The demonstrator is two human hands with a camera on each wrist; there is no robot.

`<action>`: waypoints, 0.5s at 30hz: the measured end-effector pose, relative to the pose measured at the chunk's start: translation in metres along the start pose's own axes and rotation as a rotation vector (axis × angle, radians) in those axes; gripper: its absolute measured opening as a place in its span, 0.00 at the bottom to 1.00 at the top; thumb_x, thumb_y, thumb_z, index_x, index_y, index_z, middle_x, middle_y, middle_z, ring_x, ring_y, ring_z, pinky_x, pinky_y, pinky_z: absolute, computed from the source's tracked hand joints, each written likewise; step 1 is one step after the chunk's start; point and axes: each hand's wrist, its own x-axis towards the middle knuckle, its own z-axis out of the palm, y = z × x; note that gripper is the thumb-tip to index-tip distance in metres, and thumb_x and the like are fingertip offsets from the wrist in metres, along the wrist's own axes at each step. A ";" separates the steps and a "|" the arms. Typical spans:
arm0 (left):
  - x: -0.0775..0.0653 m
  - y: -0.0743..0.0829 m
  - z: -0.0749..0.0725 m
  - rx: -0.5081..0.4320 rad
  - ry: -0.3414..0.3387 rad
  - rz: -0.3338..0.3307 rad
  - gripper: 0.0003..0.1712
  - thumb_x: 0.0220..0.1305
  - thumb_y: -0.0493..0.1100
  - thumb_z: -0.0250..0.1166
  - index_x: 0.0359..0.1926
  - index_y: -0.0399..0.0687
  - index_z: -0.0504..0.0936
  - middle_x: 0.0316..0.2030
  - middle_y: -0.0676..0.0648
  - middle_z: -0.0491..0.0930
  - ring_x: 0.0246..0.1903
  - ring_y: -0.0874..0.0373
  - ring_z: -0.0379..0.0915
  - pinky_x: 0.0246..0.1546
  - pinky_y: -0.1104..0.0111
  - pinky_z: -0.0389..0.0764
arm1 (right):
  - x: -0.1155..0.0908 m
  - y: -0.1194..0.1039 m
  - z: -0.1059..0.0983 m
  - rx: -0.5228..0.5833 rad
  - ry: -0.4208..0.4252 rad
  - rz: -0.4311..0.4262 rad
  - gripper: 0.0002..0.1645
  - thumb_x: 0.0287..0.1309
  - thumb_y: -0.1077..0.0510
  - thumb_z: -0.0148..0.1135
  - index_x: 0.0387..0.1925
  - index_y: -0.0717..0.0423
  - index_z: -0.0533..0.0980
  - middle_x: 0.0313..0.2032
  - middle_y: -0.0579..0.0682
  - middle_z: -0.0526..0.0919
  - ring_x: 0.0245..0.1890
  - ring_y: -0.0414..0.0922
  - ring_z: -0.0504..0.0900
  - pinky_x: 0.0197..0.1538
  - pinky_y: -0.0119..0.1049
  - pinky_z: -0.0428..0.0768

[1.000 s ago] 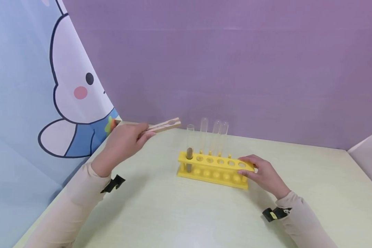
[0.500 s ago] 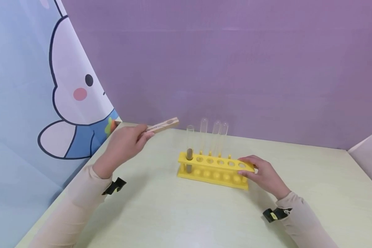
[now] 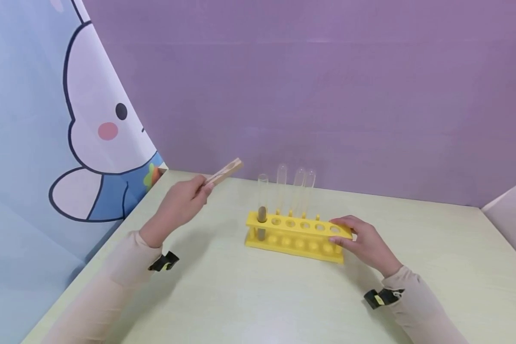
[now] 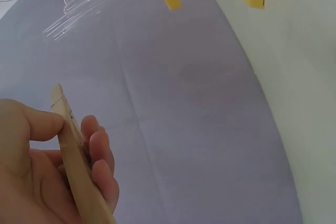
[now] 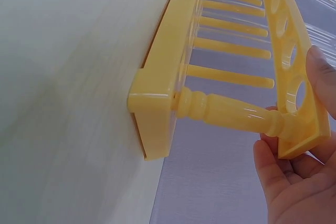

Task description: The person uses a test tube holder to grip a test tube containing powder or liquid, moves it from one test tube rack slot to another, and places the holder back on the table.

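Observation:
My left hand (image 3: 181, 203) holds a wooden test tube holder (image 3: 226, 172) above the table, left of the rack. In the left wrist view, the thumb presses one side of the wooden holder (image 4: 76, 163) while the fingers curl round the other. My right hand (image 3: 367, 241) grips the right end of a yellow test tube rack (image 3: 296, 255), thumb in front of its top bar. A test tube (image 3: 263, 191) with brown contents stands upright in the rack's leftmost hole. Behind it, several clear test tubes (image 3: 282, 184) sit upside down on the rear pegs.
The rack stands on a pale table (image 3: 249, 301). A purple backdrop (image 3: 309, 95) rises behind it, and a blue cartoon cloth (image 3: 21, 191) hangs on the left. A white panel (image 3: 511, 220) borders the right side.
My left hand has shifted slightly down and right, and the wooden holder tips up more steeply. Its parted wooden ends have come together. The right hand and rack stay put.

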 end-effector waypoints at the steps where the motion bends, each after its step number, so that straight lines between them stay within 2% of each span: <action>1: 0.000 -0.001 0.001 -0.008 -0.006 -0.009 0.14 0.71 0.47 0.51 0.32 0.44 0.72 0.18 0.49 0.69 0.14 0.57 0.59 0.16 0.68 0.61 | 0.000 0.000 0.000 0.000 0.000 0.000 0.25 0.49 0.60 0.71 0.51 0.62 0.76 0.46 0.56 0.80 0.47 0.54 0.77 0.50 0.54 0.75; 6: 0.000 -0.006 0.009 -0.017 -0.010 -0.041 0.14 0.71 0.47 0.52 0.31 0.44 0.73 0.18 0.50 0.69 0.13 0.57 0.58 0.14 0.68 0.60 | 0.000 0.000 0.000 -0.007 0.004 -0.012 0.25 0.49 0.60 0.71 0.51 0.62 0.76 0.46 0.56 0.80 0.47 0.54 0.77 0.49 0.54 0.75; 15: 0.000 -0.019 0.027 0.050 0.017 -0.049 0.16 0.69 0.50 0.54 0.26 0.48 0.75 0.14 0.52 0.64 0.14 0.58 0.57 0.16 0.67 0.59 | 0.000 0.000 0.000 -0.027 0.010 -0.022 0.25 0.48 0.60 0.71 0.50 0.62 0.77 0.45 0.54 0.81 0.43 0.50 0.77 0.47 0.52 0.74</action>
